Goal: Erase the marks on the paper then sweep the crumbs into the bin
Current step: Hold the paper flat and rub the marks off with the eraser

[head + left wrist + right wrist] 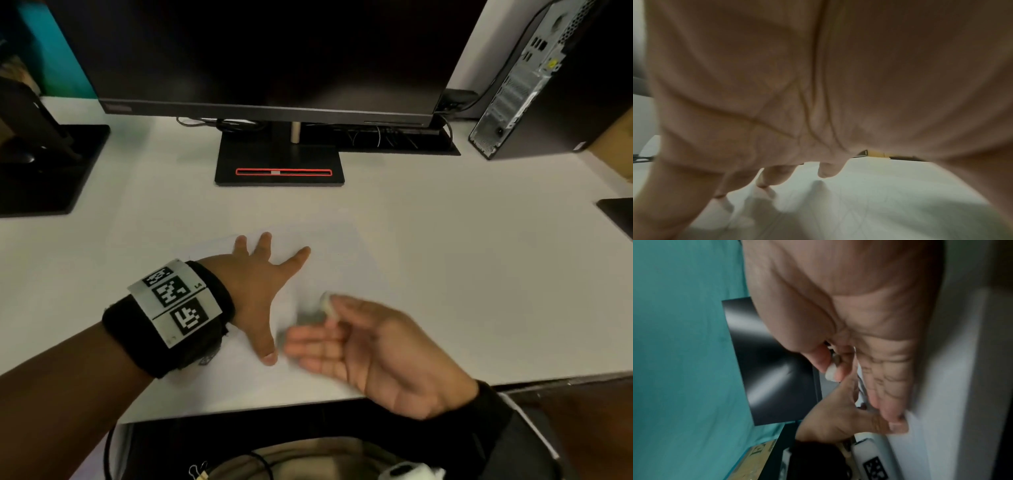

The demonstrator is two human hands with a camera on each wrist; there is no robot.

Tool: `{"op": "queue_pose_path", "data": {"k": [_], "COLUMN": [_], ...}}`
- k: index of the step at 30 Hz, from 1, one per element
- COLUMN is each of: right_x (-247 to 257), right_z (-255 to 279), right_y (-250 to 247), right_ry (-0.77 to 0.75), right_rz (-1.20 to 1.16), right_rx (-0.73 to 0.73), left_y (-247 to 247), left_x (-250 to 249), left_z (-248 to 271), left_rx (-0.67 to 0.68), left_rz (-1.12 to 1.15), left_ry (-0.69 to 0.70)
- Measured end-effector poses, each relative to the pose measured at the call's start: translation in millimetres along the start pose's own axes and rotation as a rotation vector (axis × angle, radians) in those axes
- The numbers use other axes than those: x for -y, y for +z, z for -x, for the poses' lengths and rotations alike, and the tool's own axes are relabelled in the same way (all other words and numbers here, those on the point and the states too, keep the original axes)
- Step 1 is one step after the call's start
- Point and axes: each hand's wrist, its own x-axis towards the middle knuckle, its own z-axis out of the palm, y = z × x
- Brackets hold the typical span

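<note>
The paper (329, 260) is pinned flat on the white table (462, 274) by the left hand (253, 284), whose fingers are spread wide. A small white eraser (328, 303) is pinched between thumb and forefinger of the right hand (376, 353), held palm-up just above the paper's near edge, the other fingers extended.

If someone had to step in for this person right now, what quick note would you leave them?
Left hand: flat, fingers spread, pressing the paper down on the white desk.
Right hand: palm up just above the paper's near edge, pinching a small white eraser between thumb and forefinger.
Done: cannot tell; the paper looks nearly blank, any marks too faint to judge.
Left: check for leftover marks, then sweep the crumbs into the bin; neither crumbs nor bin are clearly visible.
</note>
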Motion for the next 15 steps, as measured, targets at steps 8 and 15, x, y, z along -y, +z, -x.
{"op": "queue_pose_path", "data": {"k": [8,15], "right_x": [54.1,19.0], "right_z": [-9.6,-21.6], "right_y": [-48.6,-14.8], "right_ry": [-0.53,0.01], "right_rz": [-0.446,0.028], "right_rx": [-0.34,-0.072], "left_y": [0.1,2.9], "left_x": [1.5,-15.2], "left_z": [1.6,-9.4], "left_rx": [-0.002,-0.053], "left_rz": [0.02,0.033], "left_ry": [0.012,0.079]}}
